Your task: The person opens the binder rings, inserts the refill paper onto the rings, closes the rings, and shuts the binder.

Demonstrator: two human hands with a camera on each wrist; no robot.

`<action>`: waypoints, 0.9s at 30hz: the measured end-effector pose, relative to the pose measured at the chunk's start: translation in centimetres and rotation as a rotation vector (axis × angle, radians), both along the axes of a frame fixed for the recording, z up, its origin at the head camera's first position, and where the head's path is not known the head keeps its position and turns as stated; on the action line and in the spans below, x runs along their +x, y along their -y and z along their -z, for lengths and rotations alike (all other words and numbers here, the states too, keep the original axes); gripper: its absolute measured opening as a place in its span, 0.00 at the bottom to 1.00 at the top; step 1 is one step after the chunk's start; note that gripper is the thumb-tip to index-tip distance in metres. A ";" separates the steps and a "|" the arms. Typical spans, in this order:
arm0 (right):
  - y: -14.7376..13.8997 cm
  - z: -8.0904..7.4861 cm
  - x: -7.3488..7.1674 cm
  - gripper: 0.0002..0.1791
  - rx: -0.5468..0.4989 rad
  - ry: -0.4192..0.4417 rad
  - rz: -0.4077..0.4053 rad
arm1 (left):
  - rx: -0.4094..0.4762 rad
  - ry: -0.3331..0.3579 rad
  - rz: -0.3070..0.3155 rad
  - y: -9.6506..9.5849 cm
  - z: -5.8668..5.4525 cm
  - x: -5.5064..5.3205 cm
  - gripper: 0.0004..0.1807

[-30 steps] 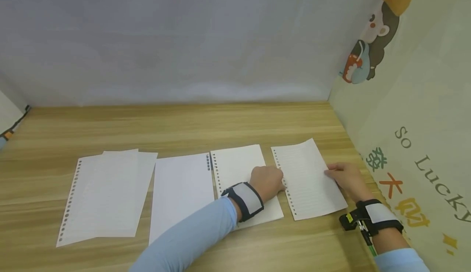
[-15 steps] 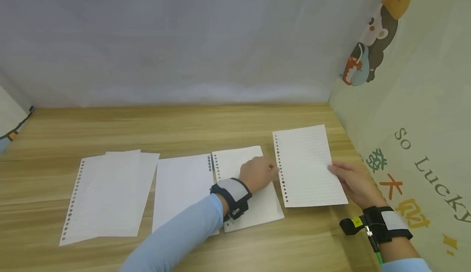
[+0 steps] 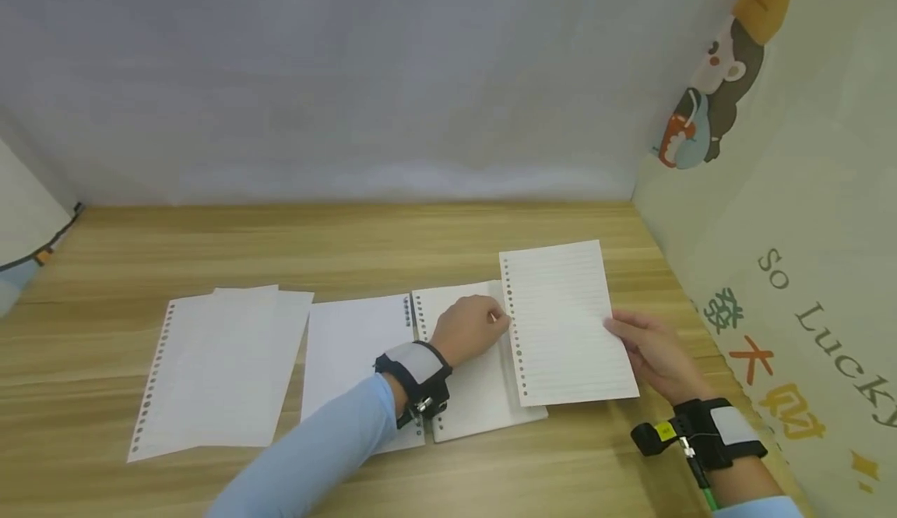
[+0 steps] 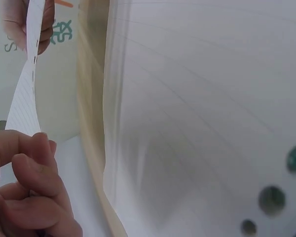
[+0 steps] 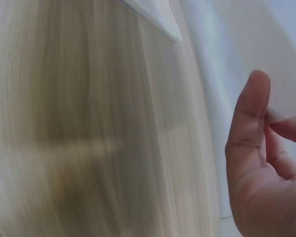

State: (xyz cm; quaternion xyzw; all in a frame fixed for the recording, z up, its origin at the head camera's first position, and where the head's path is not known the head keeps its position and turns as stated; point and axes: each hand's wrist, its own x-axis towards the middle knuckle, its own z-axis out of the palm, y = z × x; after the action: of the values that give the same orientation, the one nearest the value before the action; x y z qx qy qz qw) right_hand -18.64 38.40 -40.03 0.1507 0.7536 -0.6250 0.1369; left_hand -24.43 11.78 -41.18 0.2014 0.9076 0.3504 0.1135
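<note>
Your right hand [image 3: 655,353] pinches the right edge of a lined sheet [image 3: 561,323], held above the desk [image 3: 336,245] at your left hand's three o'clock. Your left hand [image 3: 468,329] has its fingers curled close at the sheet's holed edge; whether that grip pinches it, you cannot tell. Below is a white pad [image 3: 473,405], with another pad [image 3: 350,339] and overlapping loose sheets [image 3: 241,370] towards its nine o'clock.
</note>
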 end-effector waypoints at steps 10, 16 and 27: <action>2.7 0.1 -0.3 0.34 0.042 0.028 -0.038 | -0.016 0.084 -0.041 2.7 -0.6 0.6 0.11; 3.9 0.4 -0.4 0.33 0.026 0.023 -0.058 | -0.052 0.107 -0.059 3.8 -0.6 1.1 0.11; 6.0 1.3 -0.7 0.30 0.036 0.033 -0.101 | -0.071 0.149 -0.101 6.0 -0.4 2.1 0.11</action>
State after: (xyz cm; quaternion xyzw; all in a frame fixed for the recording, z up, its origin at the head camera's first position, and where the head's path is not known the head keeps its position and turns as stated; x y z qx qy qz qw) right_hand -19.32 32.36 -41.30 0.1254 0.7689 -0.6011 0.1780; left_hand -22.34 5.80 -40.73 0.1249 0.9176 0.3371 0.1699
